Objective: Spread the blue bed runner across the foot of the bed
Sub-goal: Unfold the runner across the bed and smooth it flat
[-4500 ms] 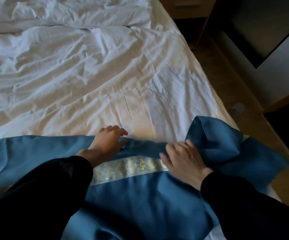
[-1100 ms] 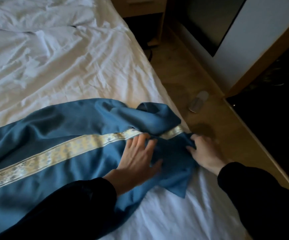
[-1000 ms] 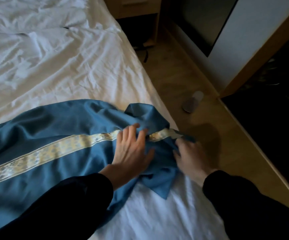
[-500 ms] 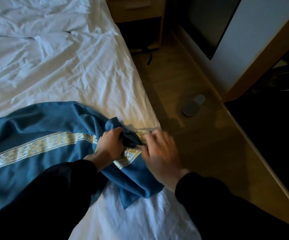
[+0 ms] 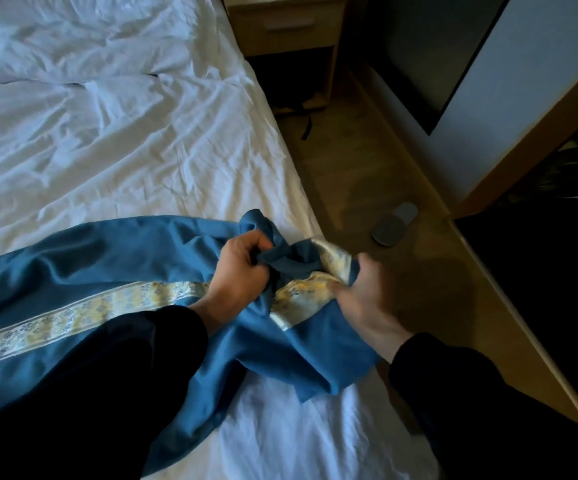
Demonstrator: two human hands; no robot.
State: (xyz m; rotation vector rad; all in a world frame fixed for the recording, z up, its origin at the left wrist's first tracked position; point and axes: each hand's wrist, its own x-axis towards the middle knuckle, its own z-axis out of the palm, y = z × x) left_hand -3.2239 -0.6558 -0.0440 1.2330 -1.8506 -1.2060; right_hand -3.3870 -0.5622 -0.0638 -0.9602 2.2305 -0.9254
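Observation:
The blue bed runner [image 5: 100, 261], with a gold patterned band down its middle, lies across the near part of the white bed [image 5: 135, 133]. Its right end is bunched and twisted at the bed's right edge. My left hand [image 5: 242, 268] is closed on a fold of the blue cloth at that end. My right hand [image 5: 363, 299] grips the gold-banded end just beside it, over the mattress edge. Dark sleeves cover both forearms and hide part of the runner.
The white sheet is wrinkled. A wooden nightstand [image 5: 287, 26] stands at the top beside the bed. A grey slipper [image 5: 393, 226] lies on the wooden floor to the right. A dark panel and wooden furniture line the right wall.
Both hands went from pressing flat on the runner to gripping its bunched right end. The end has been gathered and lifted, showing more of the gold band.

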